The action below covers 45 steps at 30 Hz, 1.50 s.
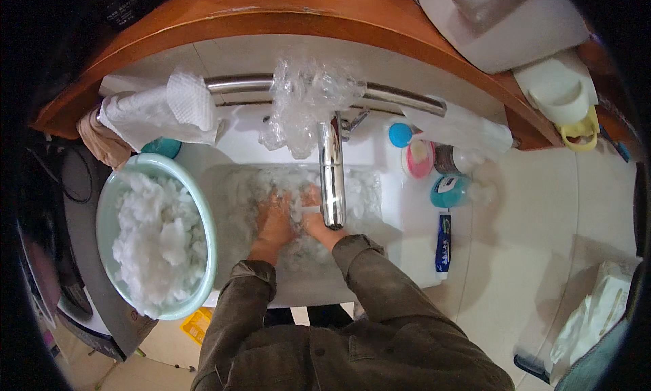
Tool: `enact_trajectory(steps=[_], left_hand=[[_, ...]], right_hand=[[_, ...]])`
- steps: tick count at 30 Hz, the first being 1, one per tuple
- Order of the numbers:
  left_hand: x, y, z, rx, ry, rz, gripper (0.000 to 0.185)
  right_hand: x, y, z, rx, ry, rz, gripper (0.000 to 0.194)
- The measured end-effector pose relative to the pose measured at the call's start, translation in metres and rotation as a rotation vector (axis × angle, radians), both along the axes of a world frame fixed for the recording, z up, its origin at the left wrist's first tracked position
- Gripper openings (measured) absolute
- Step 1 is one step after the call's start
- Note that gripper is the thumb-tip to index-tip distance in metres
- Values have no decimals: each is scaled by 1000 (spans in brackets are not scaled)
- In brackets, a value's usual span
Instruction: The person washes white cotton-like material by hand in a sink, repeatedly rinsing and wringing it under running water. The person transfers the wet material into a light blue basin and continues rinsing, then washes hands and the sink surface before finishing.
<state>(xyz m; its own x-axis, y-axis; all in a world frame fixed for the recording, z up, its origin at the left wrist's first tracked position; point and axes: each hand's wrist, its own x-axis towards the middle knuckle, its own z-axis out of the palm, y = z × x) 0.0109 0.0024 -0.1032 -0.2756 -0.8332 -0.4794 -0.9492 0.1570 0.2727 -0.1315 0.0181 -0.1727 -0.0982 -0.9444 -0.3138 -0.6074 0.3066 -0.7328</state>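
Note:
Both of my hands reach down into a white washbasin of water, where white fluffy clumps lie under and at the surface. My left hand is left of the faucet, its fingers blurred by the water among the clumps. Partly behind the chrome faucet, my right hand is beside it; its fingertips are also blurred. Whether either hand grips any of the clumps I cannot tell. At the left, a pale green plastic tub holds a heap of white fibre stuffing.
Crumpled clear plastic hangs over a metal rail with a white towel. On the right ledge are a pink soap dish, a blue-green pump bottle and a toothpaste tube. A wooden shelf runs across the back.

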Motion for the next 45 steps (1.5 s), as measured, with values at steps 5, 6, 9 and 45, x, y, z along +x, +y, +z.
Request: enact_trajectory(steps=[5,6,9,45], left_hand=[[-2,-19,-38,-72,74,149,80],[0,-21,-40,-37,136,240,74],[8,-20,-30,116,251,414,57],[6,-6,-27,62,117,87,72]], right_hand=[[-1,-17,-35,-100,-44,-22,41],[0,-24,-41,-173,24,29,39],[-4,-38,-40,-181,30,36,34],[-8,-14,-8,121,68,269,35]])
